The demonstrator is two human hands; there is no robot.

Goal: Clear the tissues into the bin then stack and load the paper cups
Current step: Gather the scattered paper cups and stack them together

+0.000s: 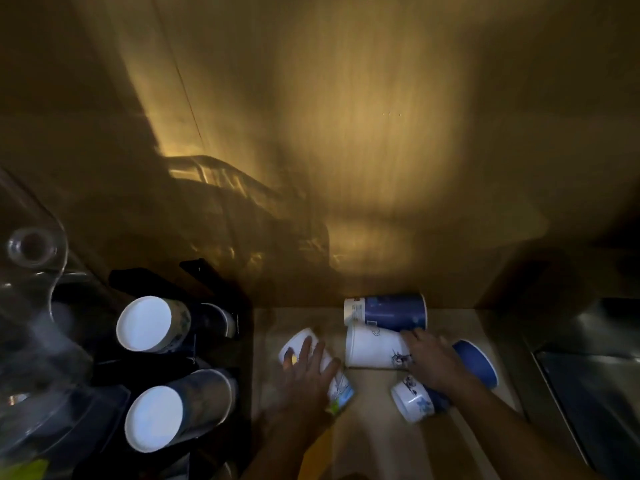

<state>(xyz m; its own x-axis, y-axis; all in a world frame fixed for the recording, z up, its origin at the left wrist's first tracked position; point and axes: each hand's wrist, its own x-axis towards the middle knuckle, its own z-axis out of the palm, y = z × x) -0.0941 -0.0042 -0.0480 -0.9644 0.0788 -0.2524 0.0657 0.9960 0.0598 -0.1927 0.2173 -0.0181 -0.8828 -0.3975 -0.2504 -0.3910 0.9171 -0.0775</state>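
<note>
Several paper cups lie on their sides on the pale counter (pixel 374 441). My left hand (pixel 304 370) lies over a white cup (pixel 294 344), fingers spread across it. My right hand (pixel 433 358) rests on a white cup with a dark print (pixel 374 346). Behind that one lies a blue cup (pixel 388 311) against the wall. A blue cup (pixel 479 362) lies partly hidden under my right wrist. A small white cup with a blue pattern (pixel 412 401) sits below the right hand. No tissues show.
A black cup holder (pixel 214 341) at the left carries two cup stacks (pixel 149 323) (pixel 166 414) with white bottoms facing me. Clear glassware (pixel 31 247) stands at the far left. A steel sink (pixel 595 375) lies at the right. A wooden wall (pixel 346 150) rises behind.
</note>
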